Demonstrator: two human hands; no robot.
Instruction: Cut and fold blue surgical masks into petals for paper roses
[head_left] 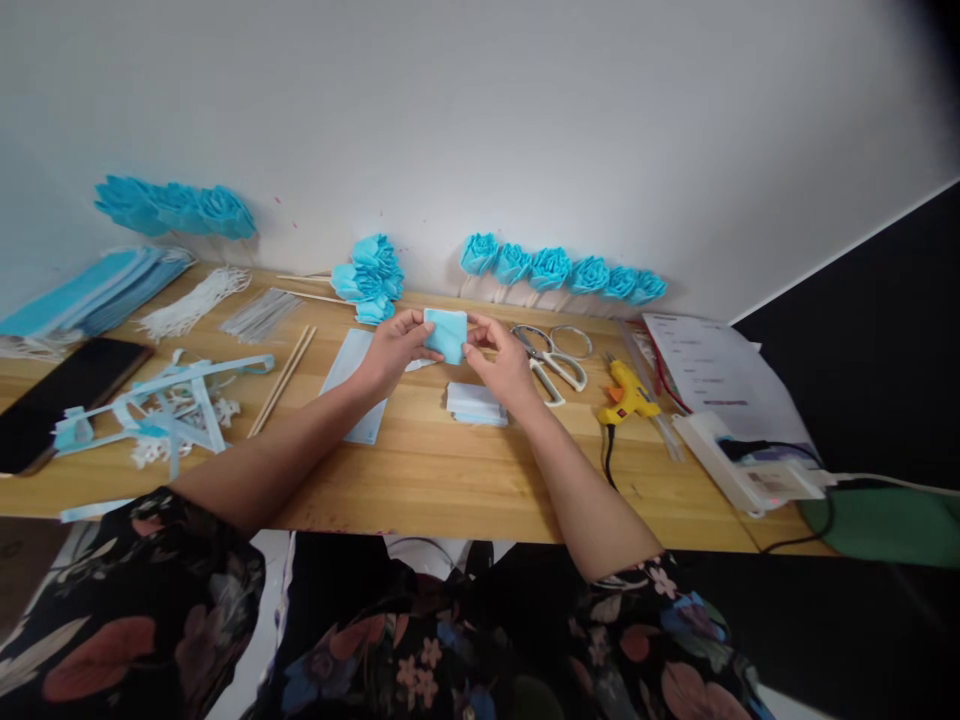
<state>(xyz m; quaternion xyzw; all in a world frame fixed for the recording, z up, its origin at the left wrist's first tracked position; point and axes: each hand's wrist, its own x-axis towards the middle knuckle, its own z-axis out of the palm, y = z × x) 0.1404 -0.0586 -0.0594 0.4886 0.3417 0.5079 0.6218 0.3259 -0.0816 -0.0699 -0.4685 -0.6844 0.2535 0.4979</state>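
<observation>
Between my two hands, a small light-blue square of mask fabric [447, 336] is held up over the wooden table [427, 480]. The thumb and fingers of my left hand [400, 348] pinch its left edge. On the opposite edge, my right hand [499, 355] grips it the same way. Below it lies a small stack of white and pale-blue pieces [477, 404]. A flat blue mask sheet [365, 428] lies partly under my left forearm. To the right of my right hand are white-handled scissors [566, 370], partly hidden by it.
Blue fabric roses [551, 268] lean along the wall, with another rose cluster [371, 275] behind my left hand. At right are a yellow glue gun [628, 393] and a power strip [739, 465]. Left are masks [97, 290], fabric strips [172, 400], sticks [283, 380] and a phone [64, 405].
</observation>
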